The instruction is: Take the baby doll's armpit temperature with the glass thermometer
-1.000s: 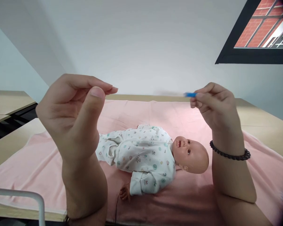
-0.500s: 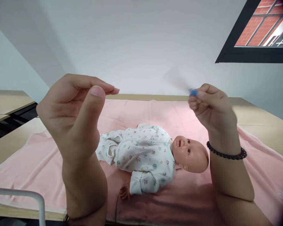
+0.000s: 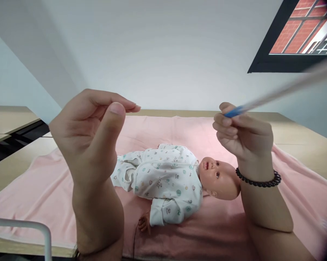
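Note:
My right hand [image 3: 242, 134], with a dark beaded bracelet at the wrist, pinches the blue end of a long, thin, pale stick [image 3: 277, 91]. The stick is blurred by motion and slants up to the right edge. On the left, my left hand [image 3: 95, 127] is raised with fingers curved and the thumb close to them; a gap shows between, and nothing is visible in it. Below and between both hands a baby doll [image 3: 166, 177] in white patterned clothes lies on its back, its head to the right, touched by neither hand.
A pink cloth [image 3: 98, 217] lies under the doll on a wooden table [image 3: 296, 134]. A white metal rail [image 3: 22, 222] stands at the lower left. Behind are a pale wall and a dark-framed window [image 3: 288, 61] at the upper right.
The stick has swung from pointing up-left to pointing up-right, as my right hand turned and its fingers shifted. My left hand has moved slightly right and down. The doll has stayed still.

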Demonstrator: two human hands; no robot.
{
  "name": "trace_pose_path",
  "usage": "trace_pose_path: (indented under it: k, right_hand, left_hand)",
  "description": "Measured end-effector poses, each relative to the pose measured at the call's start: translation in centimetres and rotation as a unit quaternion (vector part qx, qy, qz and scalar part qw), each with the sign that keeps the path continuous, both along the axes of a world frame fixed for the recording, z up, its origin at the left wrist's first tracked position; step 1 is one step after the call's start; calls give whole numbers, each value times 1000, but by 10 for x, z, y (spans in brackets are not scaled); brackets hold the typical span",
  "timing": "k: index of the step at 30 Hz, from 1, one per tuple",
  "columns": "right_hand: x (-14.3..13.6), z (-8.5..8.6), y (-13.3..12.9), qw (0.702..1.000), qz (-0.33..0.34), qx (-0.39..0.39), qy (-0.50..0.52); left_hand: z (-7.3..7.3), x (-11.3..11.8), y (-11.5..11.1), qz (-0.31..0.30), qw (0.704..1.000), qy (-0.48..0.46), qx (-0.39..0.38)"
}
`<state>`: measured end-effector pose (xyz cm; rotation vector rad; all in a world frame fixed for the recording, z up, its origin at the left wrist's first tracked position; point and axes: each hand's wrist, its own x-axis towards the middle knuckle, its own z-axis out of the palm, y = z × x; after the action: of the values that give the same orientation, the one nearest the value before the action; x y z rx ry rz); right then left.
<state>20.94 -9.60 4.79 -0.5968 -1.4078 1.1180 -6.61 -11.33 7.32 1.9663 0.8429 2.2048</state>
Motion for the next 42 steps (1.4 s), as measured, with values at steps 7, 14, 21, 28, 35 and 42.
trace_pose_path:
  k: [7,14,21,28,35,42]
  right_hand:
    - [1,2,-6,998,53,19,4]
    - [1,1,-4,999,36,2,28]
    - [-1,3,-4,998,-47,-11,43]
    - [-9,0,-12,990,-129,60,8]
    - [-16,3,-24,974,-191,123,-11]
    - [-21,4,-30,967,-213,139,-24]
  left_hand:
    - [-1,-1,3,-16,1000,9,19]
    - [-2,-2,3,-52,998,27,-4]
    - [-4,-3,7,-57,997,53,-4]
    - [-9,-2,10,-81,987,135,-33]
    - [-9,4,7,-59,994,90,-33]
    - [-8,6,8,-56,997,47,27]
